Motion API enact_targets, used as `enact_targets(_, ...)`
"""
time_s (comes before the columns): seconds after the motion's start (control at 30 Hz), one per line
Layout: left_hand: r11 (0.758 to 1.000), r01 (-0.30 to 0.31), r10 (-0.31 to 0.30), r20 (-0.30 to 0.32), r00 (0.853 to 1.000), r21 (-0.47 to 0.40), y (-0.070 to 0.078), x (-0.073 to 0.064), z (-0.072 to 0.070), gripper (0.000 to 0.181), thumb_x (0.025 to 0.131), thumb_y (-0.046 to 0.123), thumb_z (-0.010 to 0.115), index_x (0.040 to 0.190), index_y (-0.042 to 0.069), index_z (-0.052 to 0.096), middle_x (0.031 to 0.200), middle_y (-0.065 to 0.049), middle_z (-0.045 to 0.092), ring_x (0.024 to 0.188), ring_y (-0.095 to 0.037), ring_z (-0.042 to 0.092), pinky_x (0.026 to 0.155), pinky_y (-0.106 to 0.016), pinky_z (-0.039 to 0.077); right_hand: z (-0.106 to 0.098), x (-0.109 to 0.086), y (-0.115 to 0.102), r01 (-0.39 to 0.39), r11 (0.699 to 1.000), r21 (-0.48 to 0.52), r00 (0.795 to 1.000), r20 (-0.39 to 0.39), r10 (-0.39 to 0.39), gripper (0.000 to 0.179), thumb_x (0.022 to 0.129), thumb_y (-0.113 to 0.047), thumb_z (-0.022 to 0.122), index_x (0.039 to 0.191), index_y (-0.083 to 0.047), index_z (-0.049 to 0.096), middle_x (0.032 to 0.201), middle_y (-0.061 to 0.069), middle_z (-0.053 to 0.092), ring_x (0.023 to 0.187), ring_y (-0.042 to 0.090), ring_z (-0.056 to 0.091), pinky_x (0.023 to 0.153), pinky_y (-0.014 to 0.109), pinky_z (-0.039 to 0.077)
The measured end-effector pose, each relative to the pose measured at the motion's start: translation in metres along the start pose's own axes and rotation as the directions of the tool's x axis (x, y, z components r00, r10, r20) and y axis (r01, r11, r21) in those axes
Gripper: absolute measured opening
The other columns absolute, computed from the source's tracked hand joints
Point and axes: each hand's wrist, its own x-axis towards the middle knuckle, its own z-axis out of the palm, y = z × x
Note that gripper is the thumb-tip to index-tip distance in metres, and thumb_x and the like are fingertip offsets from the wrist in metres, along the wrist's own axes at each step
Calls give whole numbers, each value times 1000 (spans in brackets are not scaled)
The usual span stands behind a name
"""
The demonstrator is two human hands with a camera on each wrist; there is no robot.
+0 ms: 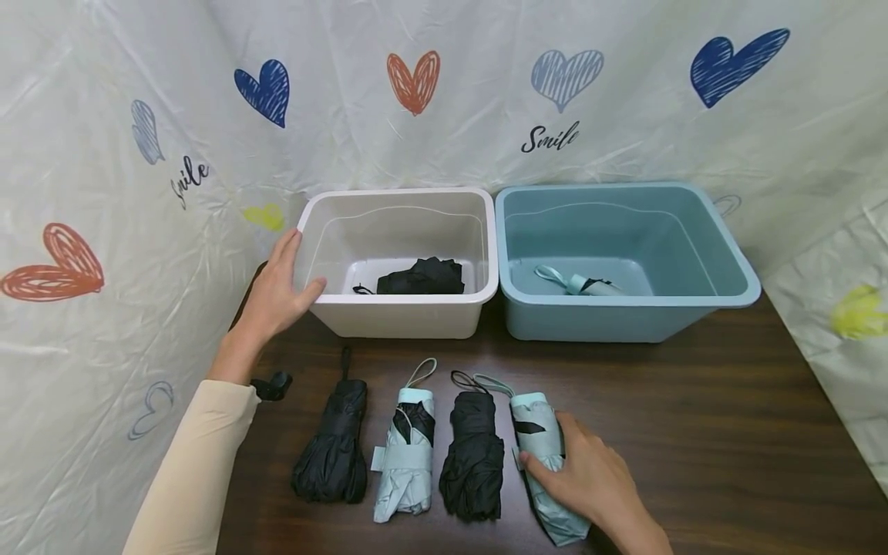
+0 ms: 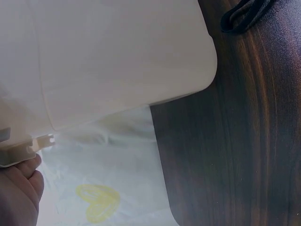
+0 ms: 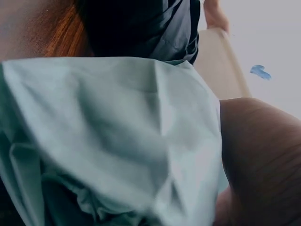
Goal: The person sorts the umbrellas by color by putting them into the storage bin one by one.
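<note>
My right hand (image 1: 597, 478) grips a folded mint-green umbrella (image 1: 537, 443), thumb on its left side and the fingers mostly hidden on its right. In the right wrist view its pale green fabric (image 3: 127, 122) fills the middle. My left hand (image 1: 274, 297) rests against the left rim of a white bin (image 1: 398, 320), fingers fairly straight along the outside and thumb at the front corner. To the left of the gripped umbrella lie a black umbrella (image 1: 473, 459), a pale mint umbrella (image 1: 407, 455) and another black umbrella (image 1: 333, 447).
Inside the white bin lies a black umbrella (image 1: 423, 277). Close beside that bin stands a blue bin (image 1: 590, 320) with a mint umbrella (image 1: 579, 285) in it. A white sheet (image 1: 479, 154) printed with hearts hangs behind the dark wooden table (image 1: 721, 416).
</note>
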Motion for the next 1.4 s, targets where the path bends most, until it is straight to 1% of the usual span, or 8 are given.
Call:
enact_targets(0.2,1000,-2,2,-5,1000,-1,-2,0,1,90,95,35,62,167,-3,21,174,-24,22,155,-52,33,121,-70,32,-5,-2,4,12,1000,9,1000,-7,-12,85,84,-57,81,144,-2,57,118,16,76,87,25,71,64,43,51)
enact_targets(0.33,1000,-6,6,-7,1000,-2,-2,1,2,90,95,35,62,167,-3,22,174,-23,22,155,-52,33,121,-69,32,-9,-2,9,6,1000,13,1000,7,-6,83,85,-56,80,146,-5,56,115,12,77,84,22,69,61,41,47)
enact_targets(0.47,1000,-7,7,-3,1000,-11,-2,2,1,90,96,35,62,167,-2,21,175,-23,22,155,-52,33,121,-70,32,-14,-2,14,-2,1000,27,1000,28,1,87,87,-56,79,149,-1,54,118,15,76,89,25,71,64,43,51)
enact_targets(0.6,1000,-8,8,2,1000,-12,0,2,1,90,96,35,62,167,-2,21,175,-22,21,156,-51,32,121,-69,32,-19,-2,17,2,999,40,1000,23,-3,90,88,-58,77,151,1,51,123,19,75,95,29,73,67,47,53)
enact_targets(0.8,1000,0,0,5,1000,-6,0,1,1,90,96,36,62,167,-2,20,176,-22,20,156,-51,32,122,-69,32,-26,-4,20,41,994,98,999,-30,-38,85,88,-56,80,149,-3,53,126,20,75,92,26,73,65,42,52)
enact_targets(1.07,1000,5,-5,20,1000,-2,-2,-4,2,89,97,35,62,167,-1,21,175,-21,22,154,-51,34,121,-69,33,-28,-9,22,75,981,178,994,-94,-59,77,87,-52,83,145,-8,58,125,15,76,101,25,75,70,35,52)
enact_targets(1.23,1000,-9,9,5,1000,5,-2,-3,2,89,97,34,63,166,-3,21,174,-23,22,155,-52,34,122,-68,32,-34,-9,21,135,969,205,982,-160,-103,71,87,-47,84,142,-9,60,121,13,77,99,24,76,69,33,53)
enact_targets(1.4,1000,-8,8,-2,1000,6,-2,0,1,89,97,34,63,167,-2,20,175,-22,21,155,-52,33,122,-69,32,-47,-6,21,176,964,199,972,-189,-138,70,88,-46,84,143,-10,60,121,13,76,98,25,76,69,33,53)
